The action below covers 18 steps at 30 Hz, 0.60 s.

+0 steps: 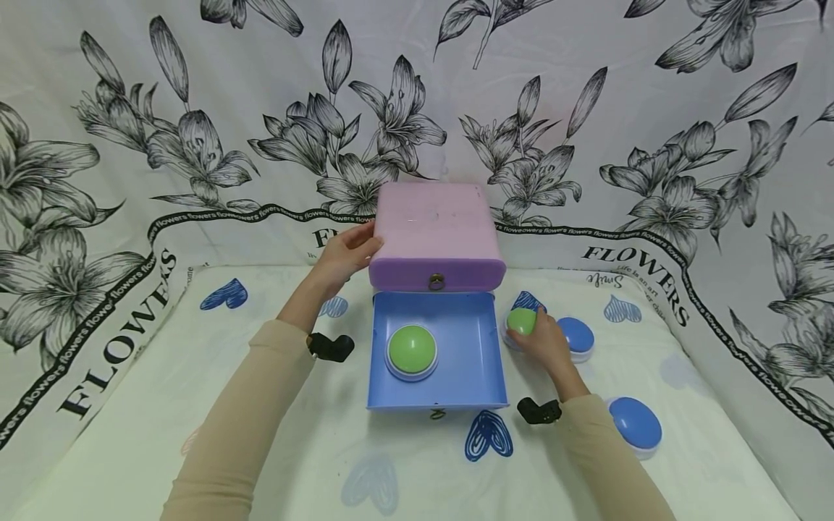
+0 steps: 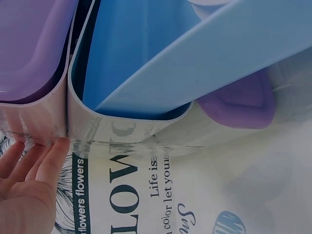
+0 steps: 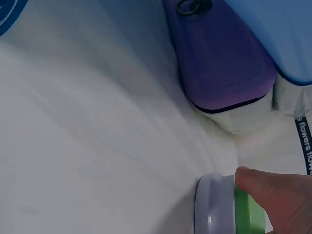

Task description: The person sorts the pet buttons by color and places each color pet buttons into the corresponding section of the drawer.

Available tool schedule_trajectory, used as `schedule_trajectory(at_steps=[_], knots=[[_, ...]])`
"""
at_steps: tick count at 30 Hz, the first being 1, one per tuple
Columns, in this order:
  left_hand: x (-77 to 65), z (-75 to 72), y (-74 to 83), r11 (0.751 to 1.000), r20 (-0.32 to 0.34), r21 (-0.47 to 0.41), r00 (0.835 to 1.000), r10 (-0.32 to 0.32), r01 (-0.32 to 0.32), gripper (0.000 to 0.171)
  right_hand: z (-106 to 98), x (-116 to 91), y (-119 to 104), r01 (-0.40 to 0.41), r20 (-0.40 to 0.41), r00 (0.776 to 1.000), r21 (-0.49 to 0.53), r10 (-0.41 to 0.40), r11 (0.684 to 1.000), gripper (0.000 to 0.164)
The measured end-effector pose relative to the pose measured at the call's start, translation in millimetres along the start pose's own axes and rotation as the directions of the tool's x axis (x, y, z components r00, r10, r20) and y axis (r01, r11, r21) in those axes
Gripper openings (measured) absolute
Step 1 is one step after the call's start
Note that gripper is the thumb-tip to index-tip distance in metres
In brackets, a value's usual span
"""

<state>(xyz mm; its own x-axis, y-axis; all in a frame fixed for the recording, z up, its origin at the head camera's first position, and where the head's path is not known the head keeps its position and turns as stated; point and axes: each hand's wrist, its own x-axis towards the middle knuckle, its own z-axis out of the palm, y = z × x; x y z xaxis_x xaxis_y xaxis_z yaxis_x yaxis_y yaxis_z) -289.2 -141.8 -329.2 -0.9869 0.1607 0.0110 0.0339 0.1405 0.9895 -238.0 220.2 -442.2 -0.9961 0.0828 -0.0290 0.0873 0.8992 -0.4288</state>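
Observation:
My left hand (image 1: 344,255) rests on the left side of a small pink drawer cabinet (image 1: 435,221) with purple drawer fronts. In the left wrist view, the straight fingertips (image 2: 57,146) touch its pale side wall. An open blue drawer (image 1: 472,362) sticks out toward me, and a green-topped round push button (image 1: 413,349) with a white base sits inside it. Right of the drawer, my right hand (image 1: 549,344) grips another green push button (image 1: 521,320). In the right wrist view, the thumb presses against the green top (image 3: 248,209), while the other fingers are mostly hidden.
A blue-topped push button (image 1: 576,335) stands just right of my right hand. Another blue push button (image 1: 635,422) lies nearer, beside my right sleeve. White cloth (image 1: 293,449) with printed hearts covers the table, and a flower-patterned curtain (image 1: 293,72) hangs behind the cabinet.

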Motion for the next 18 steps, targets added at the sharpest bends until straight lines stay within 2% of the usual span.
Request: schedule_trajectory(at_steps=[6, 13, 18], knots=[[-2.1, 0.8, 3.0, 1.0, 0.0, -0.008, 1.0, -0.007, 0.007, 0.061, 0.5, -0.9, -0.9, -0.009, -0.03, 1.0, -0.006, 0.009, 1.0, 0.083], [0.1, -0.1, 0.0, 1.0, 0.004, -0.004, 1.0, 0.0, 0.0, 0.062, 2.7, -2.2, 0.0, 0.0, -0.084, 0.996, 0.039, 0.003, 0.999, 0.078], [-0.3, -0.1, 0.2, 1.0, 0.006, -0.01, 1.0, -0.002, 0.002, 0.062, 4.6, -3.1, 0.9, -0.009, -0.09, 0.996, 0.06, 0.015, 0.998, 0.079]])
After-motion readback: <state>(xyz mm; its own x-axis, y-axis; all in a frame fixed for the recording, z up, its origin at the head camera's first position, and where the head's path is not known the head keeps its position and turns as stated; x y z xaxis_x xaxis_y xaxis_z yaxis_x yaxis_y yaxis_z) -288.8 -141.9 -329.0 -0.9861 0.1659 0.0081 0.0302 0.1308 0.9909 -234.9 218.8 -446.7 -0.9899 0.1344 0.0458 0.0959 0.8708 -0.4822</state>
